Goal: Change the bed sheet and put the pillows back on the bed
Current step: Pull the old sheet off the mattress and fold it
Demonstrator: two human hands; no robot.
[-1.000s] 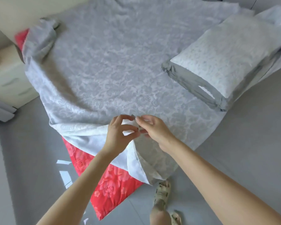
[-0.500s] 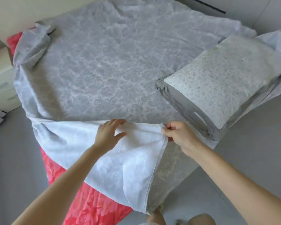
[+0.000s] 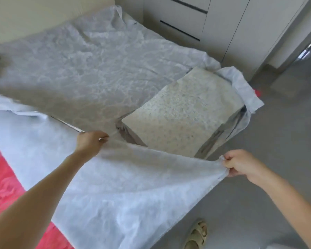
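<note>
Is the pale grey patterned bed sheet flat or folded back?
Folded back at the near edge: left hand and right hand hold the grey bed sheet up, baring a red flowered cover.

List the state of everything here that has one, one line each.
grey sheet, spread over the bed, near corner lifted off it
left hand, grips the sheet's edge
right hand, pinches the sheet's corner
pillow, lying flat on the bed near its right edge
red floral cover, exposed beside the lifted sheet
drawers, shut

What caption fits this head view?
Left hand and right hand hold up an edge of the grey sheet beside the pillow.
</note>
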